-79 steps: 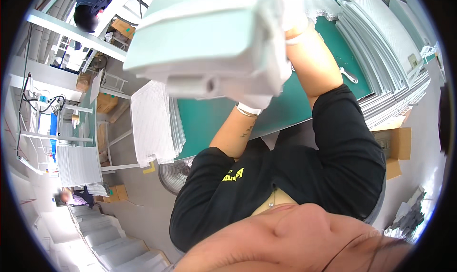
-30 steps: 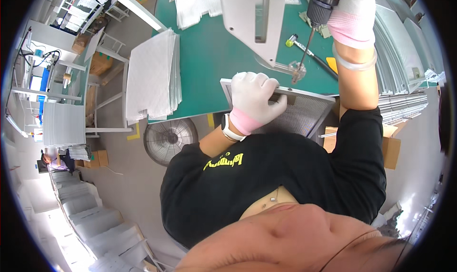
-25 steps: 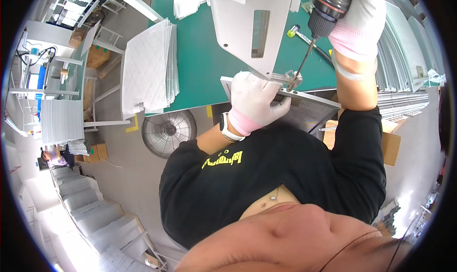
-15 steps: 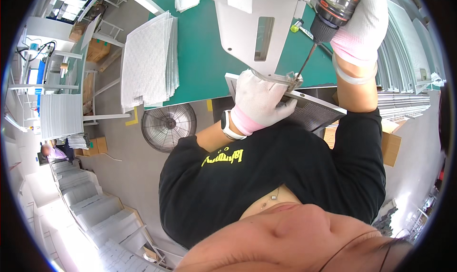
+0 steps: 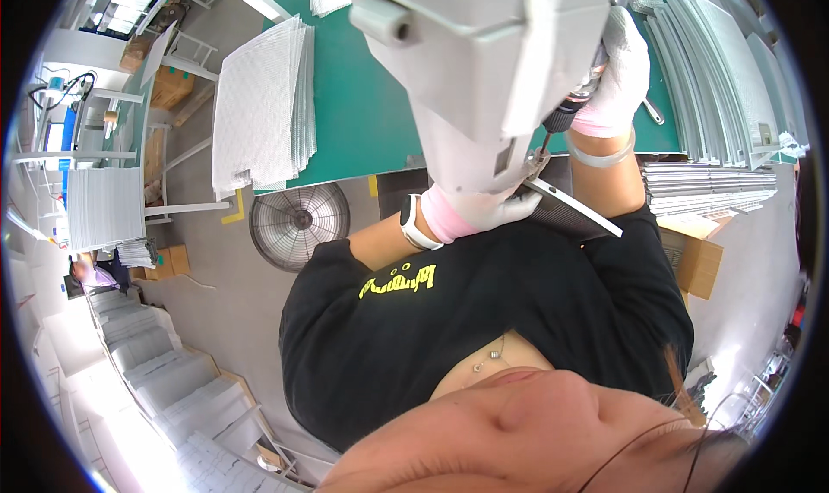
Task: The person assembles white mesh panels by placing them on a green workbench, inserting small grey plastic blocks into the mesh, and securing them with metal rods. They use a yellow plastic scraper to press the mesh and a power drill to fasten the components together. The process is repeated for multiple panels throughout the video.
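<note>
A white-framed panel with dark mesh (image 5: 577, 210) tilts at the table's near edge, close to my chest. My gloved left hand (image 5: 494, 210) grips it by its left end; most of the fingers are hidden behind a large light-grey housing (image 5: 479, 79). Higher up, my gloved right hand (image 5: 623, 80) is closed around a power screwdriver (image 5: 566, 113) with a black chuck, partly covered by the housing. Its bit points down to a small metal bracket (image 5: 537, 161) at the panel's upper corner; whether it touches a screw I cannot tell.
Mesh sheets (image 5: 259, 104) are stacked at the left of the green table (image 5: 367, 104). More panels (image 5: 717, 79) stand at the right. A floor fan (image 5: 302, 221) is below the table's left side, a carton (image 5: 699, 267) on the right. A small hand tool (image 5: 654, 111) lies near the right stack.
My right hand and the screwdriver have moved down and left. The grey housing now looms larger and covers much of my left hand. The panel appears turned more edge-on.
</note>
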Demonstrator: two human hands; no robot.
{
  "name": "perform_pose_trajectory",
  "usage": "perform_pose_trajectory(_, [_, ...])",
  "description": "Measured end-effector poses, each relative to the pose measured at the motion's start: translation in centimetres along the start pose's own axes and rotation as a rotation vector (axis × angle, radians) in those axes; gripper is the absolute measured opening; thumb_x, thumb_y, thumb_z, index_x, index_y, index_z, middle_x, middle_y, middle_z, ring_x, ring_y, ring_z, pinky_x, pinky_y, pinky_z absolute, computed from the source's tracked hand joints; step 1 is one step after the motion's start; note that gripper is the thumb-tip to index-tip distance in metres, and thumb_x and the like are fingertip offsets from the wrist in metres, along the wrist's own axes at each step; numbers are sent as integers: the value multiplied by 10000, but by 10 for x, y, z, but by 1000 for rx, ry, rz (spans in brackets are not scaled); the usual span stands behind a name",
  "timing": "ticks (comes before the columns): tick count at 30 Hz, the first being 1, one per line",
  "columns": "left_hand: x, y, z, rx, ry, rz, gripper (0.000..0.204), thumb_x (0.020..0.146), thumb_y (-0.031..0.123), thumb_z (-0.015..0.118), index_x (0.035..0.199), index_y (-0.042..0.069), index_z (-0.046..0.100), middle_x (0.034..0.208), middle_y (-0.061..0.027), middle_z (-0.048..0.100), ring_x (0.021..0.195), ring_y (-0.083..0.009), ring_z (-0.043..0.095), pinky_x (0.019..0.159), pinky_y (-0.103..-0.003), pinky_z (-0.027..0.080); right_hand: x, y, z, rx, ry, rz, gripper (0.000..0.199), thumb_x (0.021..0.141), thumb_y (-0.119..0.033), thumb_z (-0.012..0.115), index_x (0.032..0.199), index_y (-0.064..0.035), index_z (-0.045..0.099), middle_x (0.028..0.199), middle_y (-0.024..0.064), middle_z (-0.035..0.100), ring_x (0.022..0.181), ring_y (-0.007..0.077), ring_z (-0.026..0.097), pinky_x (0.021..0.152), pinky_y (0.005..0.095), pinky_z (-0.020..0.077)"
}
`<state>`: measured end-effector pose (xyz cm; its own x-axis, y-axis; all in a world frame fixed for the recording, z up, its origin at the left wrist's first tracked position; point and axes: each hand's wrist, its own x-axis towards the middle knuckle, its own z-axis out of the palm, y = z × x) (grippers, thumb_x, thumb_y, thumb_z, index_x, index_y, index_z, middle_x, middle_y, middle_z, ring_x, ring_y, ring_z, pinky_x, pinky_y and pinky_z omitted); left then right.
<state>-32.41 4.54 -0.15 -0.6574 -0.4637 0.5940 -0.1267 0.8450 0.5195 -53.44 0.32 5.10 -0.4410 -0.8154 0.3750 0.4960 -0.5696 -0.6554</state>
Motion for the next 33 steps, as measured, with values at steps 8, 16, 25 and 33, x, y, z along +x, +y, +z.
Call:
perform_pose_trajectory(8, [12,4,-4,200,-131,38,346,720,338,770,975,113,706,844,-70,607,746,-277,620,643,-427,448,2,7,0,-144,42,-28,351,1018,-254,614,1274,-14,627,1053,159,725,804,197,691,720,294,562])
perform_pose_trajectory(16, [11,4,-5,88,57,4,491,748,227,807,1204,91,685,898,-68,644,791,-259,647,677,-395,511,22,-13,32,149,-97,40,371,1062,-309,564,1325,-47,572,995,135,695,671,160,629,563,266,524])
perform_pose_trajectory(25, [20,-17,-12,293,-5,20,285,706,292,809,883,107,683,673,-39,589,637,-267,602,635,-420,437,51,-99,61,-626,-710,-209,422,999,-262,616,1359,-53,547,1036,145,698,775,219,655,646,329,543])
perform_pose_trajectory(33, [43,-6,-35,343,-39,-24,317,715,298,823,934,107,697,701,-43,598,663,-273,605,670,-422,435,-6,-134,56,-1545,-1023,-629,667,882,-228,732,1481,-44,501,1118,181,711,936,323,697,813,408,559])
